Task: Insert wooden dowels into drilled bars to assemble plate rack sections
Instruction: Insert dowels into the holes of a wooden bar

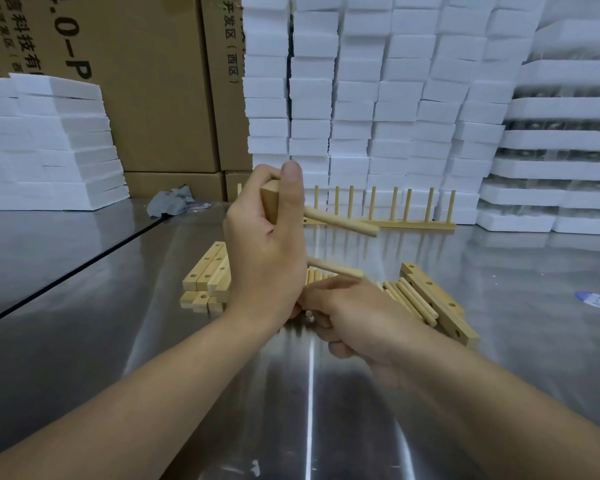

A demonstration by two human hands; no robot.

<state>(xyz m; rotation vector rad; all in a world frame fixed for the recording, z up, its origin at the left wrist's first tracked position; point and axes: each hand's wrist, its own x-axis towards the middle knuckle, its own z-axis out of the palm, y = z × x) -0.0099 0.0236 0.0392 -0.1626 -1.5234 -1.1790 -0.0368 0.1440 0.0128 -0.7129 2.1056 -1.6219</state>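
Head view: left hand (267, 244) grips an upright drilled bar (269, 202) carrying two inserted dowels (343, 222) above the worktop (118, 358); right hand (347, 317), fingers curled, lies over loose dowels (413, 299), its grasp not discernible.

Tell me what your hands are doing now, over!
Left hand grips bar upright, two dowels fitted. Right hand down on loose dowels, grip unclear. Nothing in the way.
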